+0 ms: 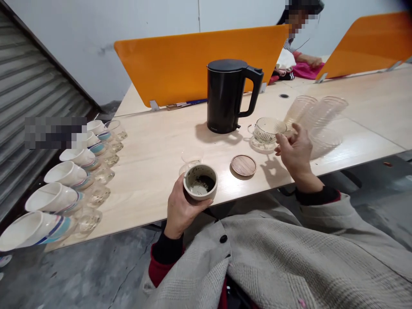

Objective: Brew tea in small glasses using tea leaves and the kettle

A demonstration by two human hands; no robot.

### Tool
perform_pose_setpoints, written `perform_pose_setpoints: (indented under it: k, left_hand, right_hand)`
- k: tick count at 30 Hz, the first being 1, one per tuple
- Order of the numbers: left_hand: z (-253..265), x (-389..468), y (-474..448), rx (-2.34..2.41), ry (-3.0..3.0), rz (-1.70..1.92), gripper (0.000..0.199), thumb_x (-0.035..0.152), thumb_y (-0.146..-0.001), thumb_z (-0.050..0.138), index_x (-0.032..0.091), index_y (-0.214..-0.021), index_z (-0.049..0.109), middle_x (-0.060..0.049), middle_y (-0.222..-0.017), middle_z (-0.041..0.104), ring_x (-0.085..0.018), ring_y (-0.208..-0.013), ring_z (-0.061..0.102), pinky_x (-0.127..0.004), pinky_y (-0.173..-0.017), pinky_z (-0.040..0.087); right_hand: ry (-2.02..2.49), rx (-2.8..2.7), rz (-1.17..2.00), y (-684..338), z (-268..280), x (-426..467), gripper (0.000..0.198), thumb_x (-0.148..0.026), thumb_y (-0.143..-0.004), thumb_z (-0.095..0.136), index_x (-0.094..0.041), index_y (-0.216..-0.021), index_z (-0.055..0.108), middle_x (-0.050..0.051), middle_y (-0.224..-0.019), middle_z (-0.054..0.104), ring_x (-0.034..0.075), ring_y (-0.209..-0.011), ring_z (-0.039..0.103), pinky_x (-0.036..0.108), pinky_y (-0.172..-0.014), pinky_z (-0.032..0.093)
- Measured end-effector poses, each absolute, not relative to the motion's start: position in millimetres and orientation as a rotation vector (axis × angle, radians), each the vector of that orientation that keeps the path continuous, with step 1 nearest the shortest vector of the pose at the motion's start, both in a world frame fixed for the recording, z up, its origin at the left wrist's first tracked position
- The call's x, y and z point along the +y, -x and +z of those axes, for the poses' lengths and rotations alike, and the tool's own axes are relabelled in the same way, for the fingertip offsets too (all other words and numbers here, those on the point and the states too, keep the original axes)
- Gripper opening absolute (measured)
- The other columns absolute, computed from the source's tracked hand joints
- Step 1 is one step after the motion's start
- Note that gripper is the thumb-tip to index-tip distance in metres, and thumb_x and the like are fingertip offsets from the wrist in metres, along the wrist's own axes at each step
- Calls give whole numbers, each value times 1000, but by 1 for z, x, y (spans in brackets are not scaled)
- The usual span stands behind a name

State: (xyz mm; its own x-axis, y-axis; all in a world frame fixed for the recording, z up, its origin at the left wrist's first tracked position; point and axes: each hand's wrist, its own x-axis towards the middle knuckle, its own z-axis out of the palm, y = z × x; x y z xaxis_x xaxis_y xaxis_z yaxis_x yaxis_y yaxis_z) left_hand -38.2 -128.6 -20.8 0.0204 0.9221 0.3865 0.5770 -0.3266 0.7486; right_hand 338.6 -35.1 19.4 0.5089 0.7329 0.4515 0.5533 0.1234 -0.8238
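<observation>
My left hand (182, 206) is wrapped round a small pale ceramic jar (200, 196) with dark loose tea leaves (206, 182) inside. Raised beside a ribbed glass cup (268, 128) on a glass saucer (264, 146), my right hand (296, 150) has its fingers pinched on a thin handle that points toward the cup; its far end is hard to make out. Small dark bits show in the glass cup. Between my hands a round wooden lid (243, 165) lies flat on the table.
A black electric kettle (225, 96) stands behind, before an orange divider (161, 60). Paper cups (58, 195) and glasses (88, 219) line the left edge. Stacked clear cups (325, 113) lean at right. Across the table, a person's hand (310, 61) touches pink cloth (304, 71).
</observation>
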Motion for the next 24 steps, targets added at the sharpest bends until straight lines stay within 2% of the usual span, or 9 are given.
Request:
perform_pose_setpoints:
  k: [3,6,8,10,15,22,24]
  left_hand:
    - [-21,-129,38,1517,-1928,1239,100,54,-65,96,25,-148,49,-14,-139,70,-36,-129,68,-55,-111,55]
    - [-20,-129,38,1510,-1921,1242,99,55,-66,96,24,-148,49,-14,-139,70,-37,-129,68,-55,-111,55]
    - [-19,-128,38,1503,-1918,1233,99,55,-66,96,24,-148,49,-14,-139,70,-37,-130,68,-56,-112,54]
    - [-18,-128,38,1495,-1921,1227,99,54,-66,96,25,-148,49,-14,-139,69,-37,-131,67,-56,-112,54]
    - [-17,-129,36,1494,-1918,1240,100,55,-65,96,25,-148,50,-14,-139,69,-37,-128,68,-57,-109,56]
    - [-17,-132,33,1494,-1997,1283,103,62,-67,94,23,-150,47,-16,-139,68,-36,-128,68,-54,-107,57]
    - [-19,-134,32,1486,-2045,1311,104,64,-67,93,24,-151,46,-15,-139,68,-36,-127,68,-53,-105,59]
  right_hand:
    - [1575,-1174,184,-339,22,-19,34,-49,-94,63,-18,-106,67,4,-78,69,18,-56,64,33,-54,52]
    - [1612,-1225,119,-336,28,-10,24,-40,-98,56,-20,-89,65,4,-74,68,17,-59,66,33,-61,53]
    - [1595,-1239,72,-336,32,-10,21,-36,-98,55,-21,-87,65,3,-72,68,16,-59,66,33,-63,53]
    - [1531,-1203,63,-335,36,-14,19,-35,-96,57,-21,-88,66,3,-70,68,15,-54,63,31,-58,50]
    - [1191,-1121,46,-317,61,-50,14,-30,-95,61,-20,-98,70,0,-71,66,12,-51,61,27,-49,48]
    - [742,-1286,147,-263,100,-103,10,-21,-91,68,-23,-94,78,-2,-61,62,14,-48,59,30,-45,43]
    - [703,-1344,183,-254,101,-114,8,-25,-90,71,-23,-93,78,-2,-61,62,15,-47,58,32,-44,42]
